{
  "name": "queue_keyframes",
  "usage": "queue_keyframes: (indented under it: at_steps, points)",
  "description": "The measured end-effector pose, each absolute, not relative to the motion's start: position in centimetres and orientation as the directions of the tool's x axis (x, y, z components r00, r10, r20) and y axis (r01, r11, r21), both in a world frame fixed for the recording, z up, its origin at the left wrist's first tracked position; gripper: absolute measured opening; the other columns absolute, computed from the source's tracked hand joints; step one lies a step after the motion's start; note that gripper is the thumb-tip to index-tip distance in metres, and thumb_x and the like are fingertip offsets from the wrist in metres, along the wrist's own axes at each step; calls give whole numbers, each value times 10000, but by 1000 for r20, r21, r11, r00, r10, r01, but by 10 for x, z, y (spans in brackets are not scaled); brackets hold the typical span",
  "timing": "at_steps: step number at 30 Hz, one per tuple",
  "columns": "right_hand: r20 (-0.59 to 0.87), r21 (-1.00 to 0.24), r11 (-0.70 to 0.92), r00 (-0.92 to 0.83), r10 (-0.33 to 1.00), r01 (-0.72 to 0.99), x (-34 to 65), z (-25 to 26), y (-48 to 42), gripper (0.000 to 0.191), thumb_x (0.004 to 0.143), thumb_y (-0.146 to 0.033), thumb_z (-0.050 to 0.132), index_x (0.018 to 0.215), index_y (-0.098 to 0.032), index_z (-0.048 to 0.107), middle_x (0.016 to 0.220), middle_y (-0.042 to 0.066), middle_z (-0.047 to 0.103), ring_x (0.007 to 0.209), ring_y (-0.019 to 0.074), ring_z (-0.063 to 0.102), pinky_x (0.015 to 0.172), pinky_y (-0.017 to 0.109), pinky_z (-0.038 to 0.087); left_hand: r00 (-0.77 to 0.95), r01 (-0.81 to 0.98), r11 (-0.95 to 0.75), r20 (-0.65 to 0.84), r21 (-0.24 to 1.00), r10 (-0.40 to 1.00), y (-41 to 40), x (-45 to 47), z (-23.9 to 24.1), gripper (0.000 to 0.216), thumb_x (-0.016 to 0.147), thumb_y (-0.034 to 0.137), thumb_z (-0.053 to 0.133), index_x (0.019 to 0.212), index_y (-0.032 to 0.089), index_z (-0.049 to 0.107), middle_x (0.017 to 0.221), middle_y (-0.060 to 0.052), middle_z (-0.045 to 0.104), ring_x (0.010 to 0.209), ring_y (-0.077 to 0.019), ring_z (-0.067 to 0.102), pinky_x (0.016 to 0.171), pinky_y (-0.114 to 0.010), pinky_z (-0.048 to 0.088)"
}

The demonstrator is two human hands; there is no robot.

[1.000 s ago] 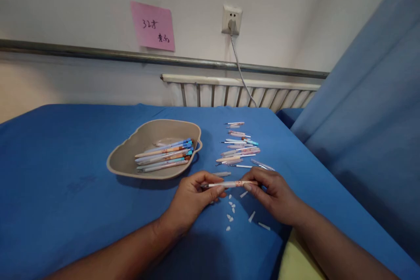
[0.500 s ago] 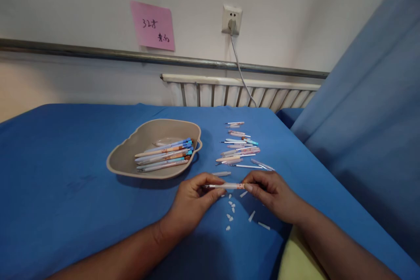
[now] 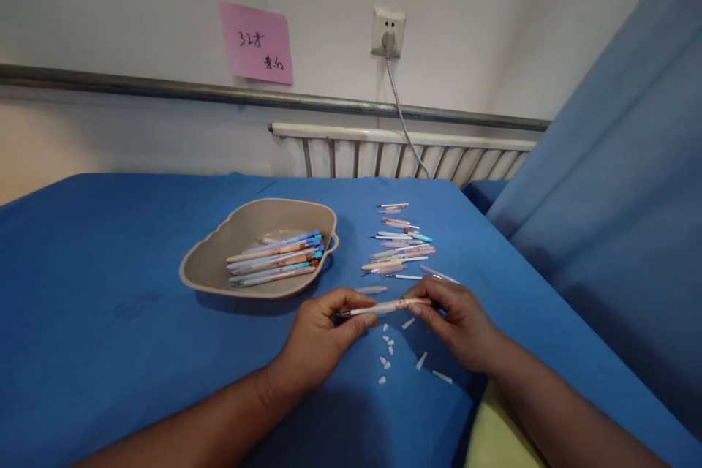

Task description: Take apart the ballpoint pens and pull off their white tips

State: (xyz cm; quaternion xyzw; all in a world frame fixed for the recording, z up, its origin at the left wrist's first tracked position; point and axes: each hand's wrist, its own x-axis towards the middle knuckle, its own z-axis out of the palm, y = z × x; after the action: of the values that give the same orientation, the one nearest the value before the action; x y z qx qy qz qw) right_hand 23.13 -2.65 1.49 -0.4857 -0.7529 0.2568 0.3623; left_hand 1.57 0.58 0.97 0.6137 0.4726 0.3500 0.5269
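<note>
A slim pen (image 3: 387,306) with a whitish barrel and a peach-coloured right end spans my two hands, tilted slightly up to the right. My left hand (image 3: 321,336) pinches it near its dark-tipped left end. At the peach end, the thumb and fingertips of my right hand (image 3: 459,318) are closed on it. Whether the pen is one piece or several fitted parts, I cannot tell. Below it lie several small white plugs (image 3: 387,363) and a few longer white tapered pieces (image 3: 421,360). Just behind my left fingers rests a pale pen barrel (image 3: 371,290).
Left of centre, a beige basin (image 3: 200,278) holds several pens (image 3: 277,261) with blue and brown ends. Pen barrels and refills (image 3: 403,254) lie in loose rows on the blue cloth (image 3: 131,351). A blue curtain (image 3: 619,161) hangs at the right; a rail (image 3: 329,104) runs along the wall.
The pen's right end has risen, and more of its peach part shows at my right fingers. My right hand has shifted slightly; my left hand keeps nearly the same place.
</note>
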Motion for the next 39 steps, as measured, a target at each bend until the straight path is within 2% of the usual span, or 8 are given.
queue_keyframes:
  at_steps: [7,16,24,33,39]
  points:
    - [316,-707,429,-292,903,562,230,17,-29,112,889,-207,505,883,-196,617,741,7,615,670,128,560,632,241,407,328,136,50,-92,989,940,7,16,10,171,674,242,717,815,151,686,659,-37,717,606,-158,646,598,-252,496]
    - [140,-798,278,-284,949,535,229,16,-28,190,897,-301,500,817,-182,625,664,-16,583,628,118,527,603,231,378,331,284,-123,23,951,943,6,13,13,148,689,257,710,810,175,733,776,-55,734,702,-184,649,627,-259,511]
    - [48,-860,198,-310,950,471,228,20,-28,253,912,-301,453,711,-178,543,580,-39,502,552,98,460,540,213,336,349,274,-98,-4,957,937,8,12,14,160,678,256,728,818,181,742,749,-50,729,680,-181,639,628,-260,508]
    - [173,-797,295,-269,948,528,228,12,-26,169,893,-285,488,817,-184,599,644,-27,532,611,114,490,596,230,365,375,115,110,-146,987,916,8,15,16,197,670,249,739,816,125,692,620,-31,697,564,-136,619,583,-237,499]
    - [223,-752,351,-285,932,558,230,14,-26,148,894,-263,487,839,-192,605,695,-7,588,640,124,526,616,235,384,412,90,143,-168,986,896,13,14,11,193,710,286,714,802,125,660,693,-53,713,562,-128,620,571,-242,503]
